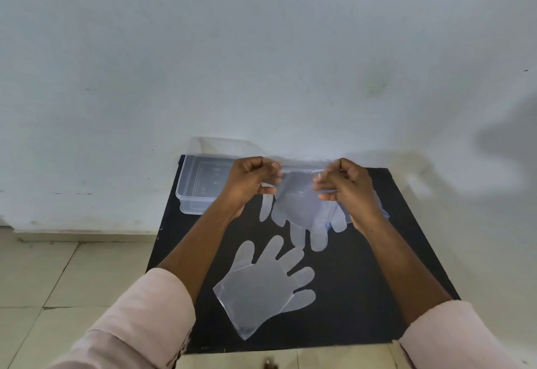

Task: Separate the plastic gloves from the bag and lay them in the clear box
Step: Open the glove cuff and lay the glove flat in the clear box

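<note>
Above the black table (pixel 363 296), the left hand (pixel 251 180) and right hand (pixel 345 182) each pinch the top edge of a clear plastic glove (pixel 305 209) with curled fingers, holding it up between them, fingers hanging down. Near the person, another glove (pixel 261 290) lies flat on the table, while the clear box (pixel 189 191) sits at the far left corner; I cannot tell if anything is in it.

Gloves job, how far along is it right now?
Early. Done: one glove already lies loose on the black table, not yet boxed. In hand: the left hand and right hand pinch the cuff of a glove stack, apparently peeling it apart. Left: the clear box looks empty, so every glove still has to go in.
</note>
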### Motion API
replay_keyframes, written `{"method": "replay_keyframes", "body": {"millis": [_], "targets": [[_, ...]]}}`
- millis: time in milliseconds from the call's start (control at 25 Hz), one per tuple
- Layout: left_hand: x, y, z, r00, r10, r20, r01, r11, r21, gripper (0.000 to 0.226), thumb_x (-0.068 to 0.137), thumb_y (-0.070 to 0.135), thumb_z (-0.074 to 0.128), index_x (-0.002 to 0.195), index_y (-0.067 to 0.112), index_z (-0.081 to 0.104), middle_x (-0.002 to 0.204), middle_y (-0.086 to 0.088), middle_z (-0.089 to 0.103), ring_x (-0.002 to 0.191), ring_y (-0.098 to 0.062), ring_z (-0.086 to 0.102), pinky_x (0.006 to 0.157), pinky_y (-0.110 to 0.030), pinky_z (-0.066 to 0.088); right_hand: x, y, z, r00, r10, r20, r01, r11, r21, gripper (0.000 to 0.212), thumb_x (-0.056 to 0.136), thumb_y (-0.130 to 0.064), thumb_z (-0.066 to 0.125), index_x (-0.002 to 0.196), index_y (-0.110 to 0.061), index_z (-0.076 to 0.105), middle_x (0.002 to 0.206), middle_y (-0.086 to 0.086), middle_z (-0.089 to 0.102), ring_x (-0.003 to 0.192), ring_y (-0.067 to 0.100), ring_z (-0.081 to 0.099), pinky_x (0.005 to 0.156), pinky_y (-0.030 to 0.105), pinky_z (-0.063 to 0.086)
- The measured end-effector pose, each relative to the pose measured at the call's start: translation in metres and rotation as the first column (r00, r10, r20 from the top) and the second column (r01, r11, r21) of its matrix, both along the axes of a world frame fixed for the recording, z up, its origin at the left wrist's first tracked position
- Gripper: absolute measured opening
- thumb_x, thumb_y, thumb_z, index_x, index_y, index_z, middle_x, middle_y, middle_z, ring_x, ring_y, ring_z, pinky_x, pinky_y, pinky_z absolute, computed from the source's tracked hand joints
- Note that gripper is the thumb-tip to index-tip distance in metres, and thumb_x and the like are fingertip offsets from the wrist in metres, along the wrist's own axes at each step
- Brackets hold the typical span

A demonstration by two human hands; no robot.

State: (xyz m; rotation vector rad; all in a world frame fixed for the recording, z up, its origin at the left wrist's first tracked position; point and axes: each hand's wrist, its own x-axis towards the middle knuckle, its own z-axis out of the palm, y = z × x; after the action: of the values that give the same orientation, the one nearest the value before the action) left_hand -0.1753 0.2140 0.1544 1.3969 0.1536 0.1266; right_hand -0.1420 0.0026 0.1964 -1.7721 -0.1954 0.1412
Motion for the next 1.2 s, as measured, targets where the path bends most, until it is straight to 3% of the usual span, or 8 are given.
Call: {"method": "replay_keyframes", "body": {"millis": [120,280,720,920,1080,1200], "targets": [[0.011,-0.005,0.005,0.999,0.021,-0.026,-0.02,0.999,0.04,0.014,0.088,0.028,0.068,0.084,0.017,0.076,0.085,-0.006,0.078,0.077,-0.019,0.074,0.063,-0.03,0.059,0.016,-0.007,-0.002,1.0,0.022,0.0,-0.022,1.0,0.018,0.014,0.094,-0.01,0.06,0.097,0.001,0.068,0.083,0.011,0.073,0.073,0.018,0.073,0.062,0.024,0.059],[0.031,-0.012,0.01,0.998,0.038,-0.057,-0.033,0.996,0.085,0.021,0.091,0.024,0.064,0.094,0.004,0.071,0.086,-0.008,0.077,0.078,-0.02,0.073,0.068,-0.032,0.061,0.045,-0.015,-0.008,0.996,0.056,-0.066,-0.052,0.996,0.072,0.013,0.094,-0.01,0.059,0.087,-0.006,0.069,0.081,0.005,0.074,0.073,0.017,0.073,0.058,0.023,0.058],[0.068,-0.002,0.005,0.981,0.09,-0.171,-0.081,0.995,0.063,0.014,0.094,0.012,0.059,0.089,0.004,0.069,0.089,-0.015,0.073,0.078,-0.022,0.074,0.075,-0.032,0.061,0.095,0.005,-0.032,0.977,0.118,-0.175,-0.092,0.985,0.147,0.026,0.094,-0.007,0.051,0.071,-0.013,0.061,0.082,0.01,0.074,0.076,0.023,0.074,0.06,0.026,0.057],[0.084,0.043,-0.001,0.979,0.079,-0.191,-0.062,0.994,0.095,0.016,0.093,0.018,0.061,0.093,0.005,0.071,0.092,-0.013,0.075,0.084,-0.024,0.074,0.077,-0.031,0.061,0.118,0.049,-0.034,0.975,0.119,-0.189,-0.105,0.991,0.081,0.024,0.094,-0.007,0.047,0.072,-0.012,0.057,0.083,0.015,0.073,0.079,0.026,0.074,0.07,0.03,0.058],[0.109,0.097,-0.005,0.969,0.092,-0.229,-0.072,0.993,0.093,0.013,0.091,0.013,0.06,0.089,0.006,0.071,0.083,-0.008,0.074,0.076,-0.018,0.074,0.076,-0.029,0.058,0.143,0.109,-0.041,0.975,0.079,-0.208,-0.074,0.997,0.036,0.027,0.093,-0.005,0.044,0.07,-0.014,0.056,0.087,0.018,0.073,0.084,0.031,0.074,0.078,0.036,0.057],[0.133,0.146,-0.015,0.95,0.158,-0.27,-0.137,0.986,0.094,0.01,0.09,0.009,0.06,0.087,0.006,0.07,0.086,-0.013,0.073,0.076,-0.021,0.073,0.078,-0.032,0.056,0.166,0.164,-0.051,0.973,0.091,-0.213,-0.093,0.996,0.002,0.027,0.094,-0.006,0.044,0.072,-0.014,0.057,0.094,0.021,0.073,0.091,0.032,0.073,0.079,0.035,0.058]]}}
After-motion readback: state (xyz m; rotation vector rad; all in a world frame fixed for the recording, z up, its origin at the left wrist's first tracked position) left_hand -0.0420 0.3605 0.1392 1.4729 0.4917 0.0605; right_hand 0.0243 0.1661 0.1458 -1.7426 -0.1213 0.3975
